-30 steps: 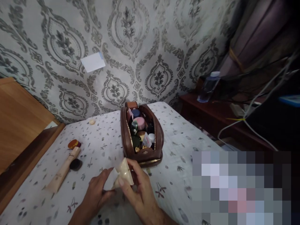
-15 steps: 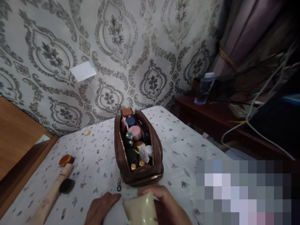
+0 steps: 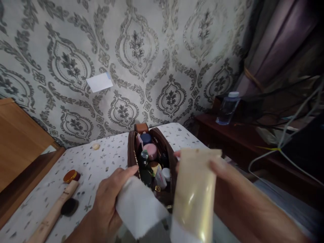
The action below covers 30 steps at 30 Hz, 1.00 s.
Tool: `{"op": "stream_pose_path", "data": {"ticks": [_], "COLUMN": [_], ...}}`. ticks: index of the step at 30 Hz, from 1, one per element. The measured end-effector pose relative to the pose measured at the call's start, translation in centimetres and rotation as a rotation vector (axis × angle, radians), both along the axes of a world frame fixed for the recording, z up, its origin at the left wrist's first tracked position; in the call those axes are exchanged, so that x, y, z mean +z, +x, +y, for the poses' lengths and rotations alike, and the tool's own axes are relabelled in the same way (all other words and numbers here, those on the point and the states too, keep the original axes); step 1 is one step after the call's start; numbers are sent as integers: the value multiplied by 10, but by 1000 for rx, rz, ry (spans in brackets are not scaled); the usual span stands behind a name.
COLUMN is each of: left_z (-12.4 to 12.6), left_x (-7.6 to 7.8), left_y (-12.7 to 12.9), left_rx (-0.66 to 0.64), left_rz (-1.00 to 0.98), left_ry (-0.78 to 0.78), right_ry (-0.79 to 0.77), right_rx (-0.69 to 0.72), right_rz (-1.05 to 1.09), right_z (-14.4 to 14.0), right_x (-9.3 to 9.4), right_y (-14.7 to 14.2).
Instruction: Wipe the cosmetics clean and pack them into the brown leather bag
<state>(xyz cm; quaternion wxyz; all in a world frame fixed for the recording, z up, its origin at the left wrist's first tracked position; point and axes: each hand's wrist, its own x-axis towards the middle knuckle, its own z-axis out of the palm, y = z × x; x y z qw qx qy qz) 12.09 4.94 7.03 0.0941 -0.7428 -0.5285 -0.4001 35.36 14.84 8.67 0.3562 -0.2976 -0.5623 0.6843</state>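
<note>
The right hand [image 3: 243, 199] is holding one pale cream, glossy plastic tube [image 3: 194, 195] upright, near the camera and just right of centre, its fingers closed round the tube's upper end; no writing on it is readable through the blur. The left hand [image 3: 108, 206] is pinching one white cloth wipe [image 3: 138, 207] between thumb and fingers, and the wipe is hanging just left of the tube, close to it.

Behind both hands, one open brown leather toiletry bag [image 3: 133, 152] is sitting on the white speckled bedcover [image 3: 106, 155], packed with small jars and bottles, among them a pink-lidded jar [image 3: 151, 150] and a blue-capped one [image 3: 146, 137]; their labels are too small to read. At the near left, one long beige tube [image 3: 52, 216] is lying with dark lettering that cannot be made out, beside one round black cap [image 3: 68, 206] and one gold-topped red lid [image 3: 71, 176]. On the far right, one clear plastic bottle [image 3: 227, 108] is standing on a dark wooden shelf [image 3: 227, 135]. One white paper note [image 3: 99, 82] is sticking to the patterned wall.
</note>
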Motion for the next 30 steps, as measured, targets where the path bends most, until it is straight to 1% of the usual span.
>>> {"op": "stream_pose_path", "data": {"ticks": [3, 6, 9, 10, 12, 15, 18, 20, 22, 25, 26, 28, 30], "left_z": [0, -2, -5, -6, -9, -17, -29, -36, -42, -43, -41, -35, -27], "left_x": [9, 16, 20, 21, 22, 21, 16, 12, 9, 7, 6, 4, -1], "left_y": [19, 29, 27, 24, 17, 7, 2, 4, 7, 10, 9, 7, 6], "left_rx": [-78, -207, -341, -363, -382, -368, -338, -328, -325, -323, -304, -216, -115], "left_rz": [-137, -190, -267, -294, -307, -251, -193, -143, -60, 107, 171, 289, 378], "left_ry": [-58, -166, -290, -321, -342, -301, -211, -157, -162, -241, -261, -280, -290], "right_ry": [-164, -206, -217, -234, -271, -320, -389, -409, -399, -340, -308, -226, -108], "right_rx": [205, 362, 534, 574, 607, 598, 556, 497, 402, 246, 201, 120, -7], "right_rz": [-2, -31, -20, -15, -9, -42, -115, -146, -161, -187, -199, -223, -252], "right_z": [-14, -20, -18, -18, -18, -24, -28, -27, -26, -22, -20, -17, -13], "right_x": [-14, -34, -46, -47, -45, -37, -33, -33, -36, -41, -43, -45, -45], "right_y": [-9, -22, -34, -35, -30, -10, 11, 19, 23, 29, 33, 42, 53]}}
